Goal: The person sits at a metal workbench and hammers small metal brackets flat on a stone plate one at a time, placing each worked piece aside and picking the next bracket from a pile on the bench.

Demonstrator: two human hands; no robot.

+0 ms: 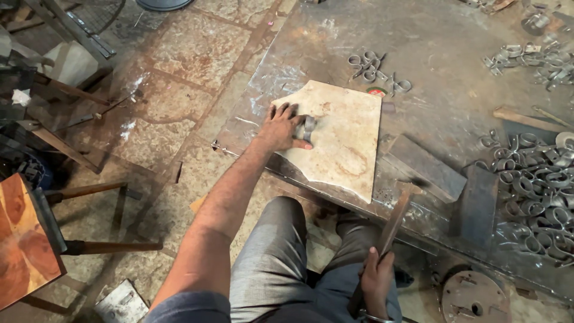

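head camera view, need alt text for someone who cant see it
Seen from above, a person's left hand presses a small metal ring clamp onto a pale stone slab on a worn metal workbench, while the right hand grips a hammer held low by the knees. Heaps of similar metal clamps lie at the right.

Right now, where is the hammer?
In the head view, the hammer is at the lower right, its handle gripped by the right hand, its head raised over the near edge of the metal table.

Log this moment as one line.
left hand: holds metal ring on stone slab | right hand: grips hammer, head by slab edge
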